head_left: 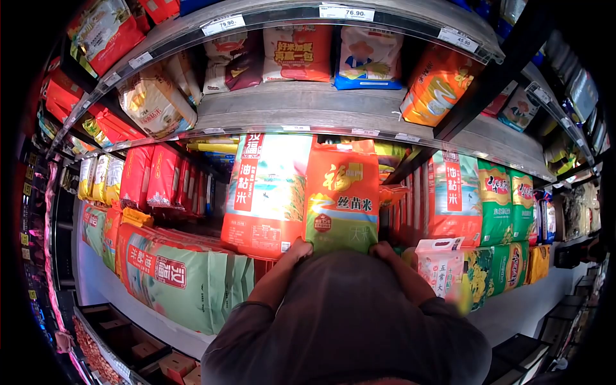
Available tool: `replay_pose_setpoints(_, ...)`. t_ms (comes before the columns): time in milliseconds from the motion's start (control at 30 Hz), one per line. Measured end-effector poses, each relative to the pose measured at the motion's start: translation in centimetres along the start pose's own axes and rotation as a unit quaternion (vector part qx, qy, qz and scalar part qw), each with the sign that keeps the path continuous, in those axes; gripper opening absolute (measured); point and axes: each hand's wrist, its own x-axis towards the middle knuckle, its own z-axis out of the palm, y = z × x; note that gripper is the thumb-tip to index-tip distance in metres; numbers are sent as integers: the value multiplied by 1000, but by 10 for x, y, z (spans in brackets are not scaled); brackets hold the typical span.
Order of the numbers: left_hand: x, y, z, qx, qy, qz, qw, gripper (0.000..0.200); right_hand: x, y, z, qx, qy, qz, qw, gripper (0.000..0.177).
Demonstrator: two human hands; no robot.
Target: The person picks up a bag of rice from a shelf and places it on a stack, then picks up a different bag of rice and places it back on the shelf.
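Note:
An orange and green rice bag [342,192] stands upright on the lower shelf in front of my body. My left hand [299,248] grips its lower left corner, fingers curled. At its lower right edge, my right hand [384,250] is closed on the same bag. Its bottom is hidden behind my dark shirt [359,314]. Directly left, touching it, a larger white and red rice bag [266,199] stands upright, close above my left wrist. A small pink and white rice bag with a handle [439,264] is to the right of my right forearm.
Pale green rice bags [186,279] lie stacked at left, with red bags [163,176] behind. Green bags [495,199] and another white and red bag [454,199] stand at right. The grey upper shelf [295,106] overhangs, its front edge carrying price tags. Wooden bins [138,340] sit low left.

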Motion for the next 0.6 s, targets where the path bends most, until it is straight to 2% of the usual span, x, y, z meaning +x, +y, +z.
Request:
replay_pose_setpoints(200,3,-3,1,1,1,7,1000,9,-9,-14,1,26,30,26,999,17)
replay_pose_setpoints(600,15,-14,2,2,-13,15,1000,10,-5,-13,-2,31,15,38,999,19)
